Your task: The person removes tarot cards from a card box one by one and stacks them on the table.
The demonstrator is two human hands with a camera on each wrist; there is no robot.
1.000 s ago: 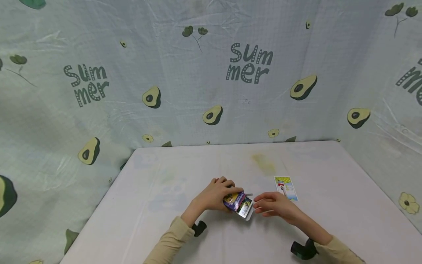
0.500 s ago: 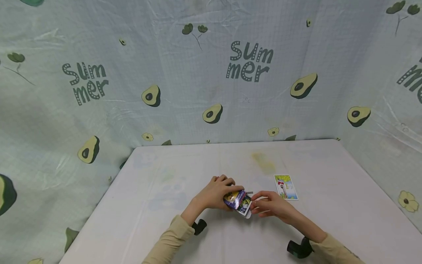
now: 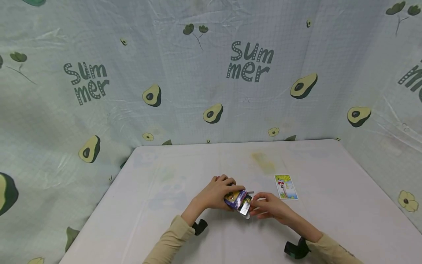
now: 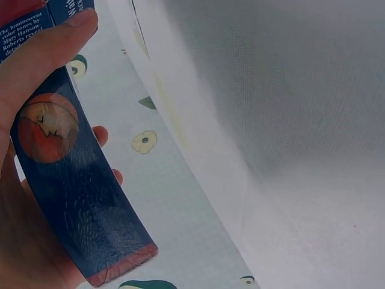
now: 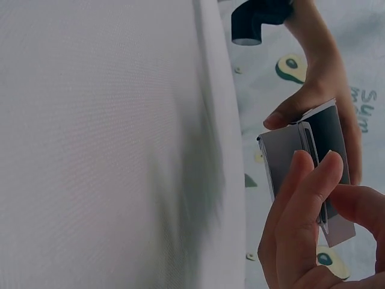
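Observation:
My left hand [image 3: 215, 194] holds a dark blue and purple card box [image 3: 232, 199] tilted above the table, its end open toward the right. In the left wrist view, the thumb lies across the box [image 4: 90, 198], which bears a moon face picture; fingertips show behind it. At the open end, my right hand [image 3: 270, 208] has its thumb and bent fingers around the edge of the cards [image 3: 245, 207], pinching them. In the right wrist view, the fingers [image 5: 295, 205] partly cover the box opening [image 5: 283, 153]. A single illustrated card [image 3: 286, 187] lies face up beyond the right hand.
The white table [image 3: 171, 168] has a yellowish stain [image 3: 263, 163] near its back. Dark wrist cameras [image 3: 296, 249] hang under both forearms. A printed sheet [image 3: 211, 73] with avocados hangs behind and beside the table.
My right hand has moved left to the box's open end, and its fingers have closed in on the cards there. The left hand and the box stay nearly where they were.

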